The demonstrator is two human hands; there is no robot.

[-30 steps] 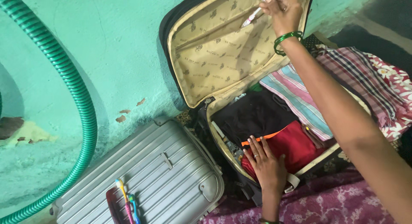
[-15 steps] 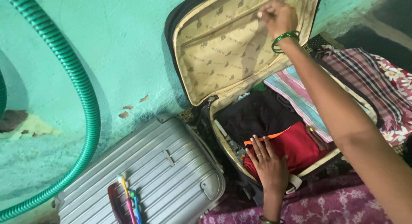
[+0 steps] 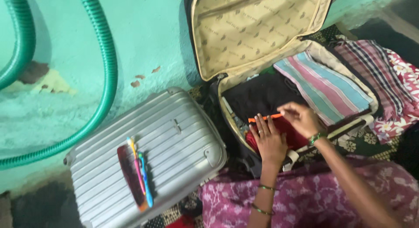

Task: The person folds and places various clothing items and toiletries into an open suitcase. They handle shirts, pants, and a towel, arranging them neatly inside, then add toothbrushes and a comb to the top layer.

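Hands meet over the near end of an open suitcase [image 3: 324, 58] that lies on the floor against a green wall [image 3: 148, 36]. The left hand [image 3: 269, 140] lies flat, palm down, on a folded red cloth [image 3: 291, 138] packed in the case, its fingers straight and slightly spread, the tips touching an orange strip [image 3: 264, 118] at the cloth's far edge. The right hand [image 3: 302, 119] hovers just beside it over the same red cloth, fingers loosely curled; blur hides whether they pinch anything. Beyond the red cloth sits a black garment [image 3: 262, 95], and to its right a striped folded cloth [image 3: 325, 84] in pink and blue. The beige lining of the raised lid [image 3: 257, 27] leans on the wall. To the left lies a closed silver hard suitcase [image 3: 174, 140], with toothbrushes [image 3: 142, 173] resting on a dark red tray [image 3: 128, 171] on top. A green ribbed hose [image 3: 104, 58] loops across the wall.
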